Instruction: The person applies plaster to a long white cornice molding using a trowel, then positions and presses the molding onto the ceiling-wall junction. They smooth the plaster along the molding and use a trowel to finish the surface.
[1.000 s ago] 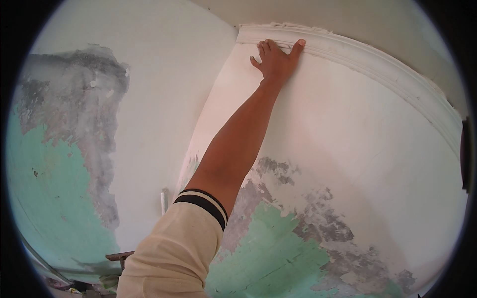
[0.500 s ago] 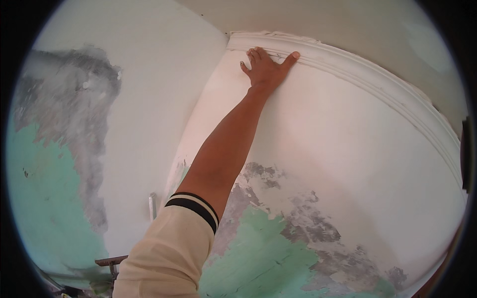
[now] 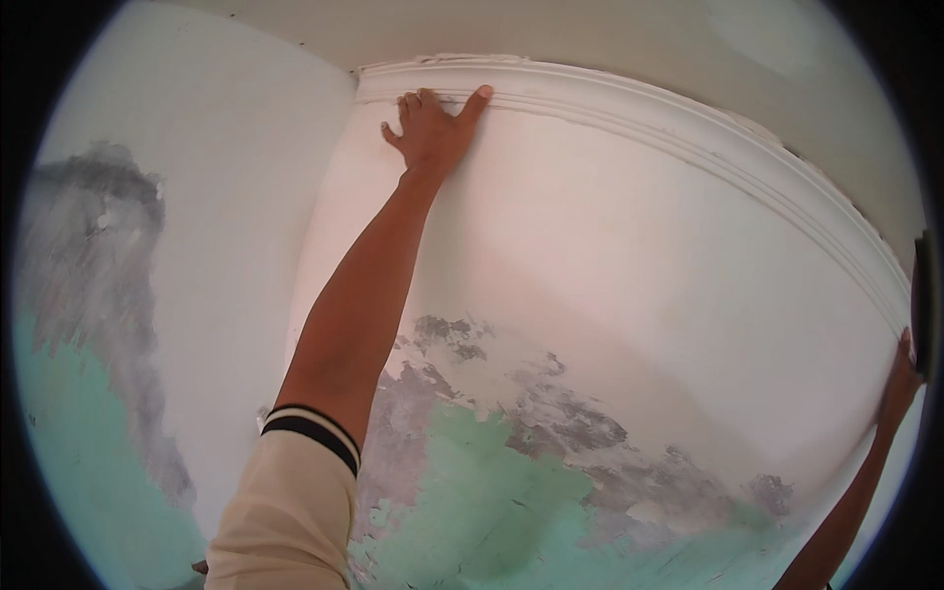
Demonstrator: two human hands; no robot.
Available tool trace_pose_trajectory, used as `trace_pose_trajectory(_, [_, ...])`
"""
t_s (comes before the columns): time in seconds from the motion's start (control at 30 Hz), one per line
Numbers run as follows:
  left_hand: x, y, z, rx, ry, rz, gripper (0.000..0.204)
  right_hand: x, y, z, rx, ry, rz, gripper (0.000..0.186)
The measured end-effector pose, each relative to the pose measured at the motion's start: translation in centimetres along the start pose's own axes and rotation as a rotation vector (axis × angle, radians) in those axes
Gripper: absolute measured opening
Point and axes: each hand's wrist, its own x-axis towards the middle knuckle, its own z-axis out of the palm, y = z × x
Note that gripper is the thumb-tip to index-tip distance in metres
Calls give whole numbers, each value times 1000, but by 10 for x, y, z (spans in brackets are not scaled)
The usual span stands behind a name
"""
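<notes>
My left hand (image 3: 430,134) reaches high with fingers spread, resting against the lower ridges of a long white cornice moulding (image 3: 639,105), close to its left end. The ribbed moulding runs along the top of the white wall (image 3: 629,246) under the ceiling, with rough white edging above it. At the far right, my right hand (image 3: 900,359) is raised to the moulding; the dark rim of the view cuts across it, so how its fingers are held is unclear.
An adjoining wall (image 3: 226,246) at the left meets the cornice's wall at a corner. Both walls have patchy grey plaster (image 3: 98,226) and green paint (image 3: 492,501) lower down. The grey-white ceiling (image 3: 590,29) spans the top, and a small dark piece (image 3: 200,567) shows beside my left sleeve.
The view has shifted, so the corner and my left hand sit farther left, the hand still spread on the moulding. My right hand and forearm have come into view at the right.
</notes>
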Motion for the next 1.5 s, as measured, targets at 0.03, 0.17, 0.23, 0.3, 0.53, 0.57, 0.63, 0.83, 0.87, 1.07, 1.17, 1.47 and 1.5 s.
trace_pose_trajectory(0.03, [-8, 6, 1, -37, -26, -2, 134, 3, 2, -3, 24, 8, 9, 103])
trace_pose_trajectory(0.17, [-26, 39, 9, -86, 24, -115, 135, 3, -16, -9, 43, 69, 66, 120])
trace_pose_trajectory(0.23, [-27, 39, 9, -53, 75, -85, 136, -10, -41, -5, -1, 104, 92, 128])
trace_pose_trajectory(0.3, [-28, 39, 7, -47, 89, -73, 137, -25, -63, 2, -93, 155, 102, 131])
trace_pose_trajectory(0.53, [-40, 59, 8, -71, 119, -91, 135, -23, -88, -8, -53, 168, 177, 139])
trace_pose_trajectory(0.57, [-53, 72, 19, -69, 189, -15, 135, -27, -96, -7, -28, 159, 180, 139])
trace_pose_trajectory(0.63, [-103, 119, 40, -133, 186, 118, 134, -21, -90, -13, -62, 158, 172, 139])
trace_pose_trajectory(0.83, [-176, 241, 44, -335, 15, 140, 142, -23, -98, -20, -46, 108, 188, 144])
trace_pose_trajectory(0.87, [-175, 246, 45, -331, 37, 132, 143, -23, -98, -20, -40, 111, 185, 144])
trace_pose_trajectory(1.07, [-172, 250, 60, -305, 106, 116, 144, -27, -101, -16, -29, 129, 172, 146])
trace_pose_trajectory(1.17, [-174, 258, 55, -295, 82, 99, 143, -24, -100, -21, -32, 131, 170, 145])
trace_pose_trajectory(1.47, [-175, 258, 51, -318, 71, 78, 142, -39, -137, -5, -11, 145, 109, 144])
trace_pose_trajectory(1.5, [-173, 256, 52, -313, 71, 75, 143, -44, -151, 2, -14, 149, 113, 144])
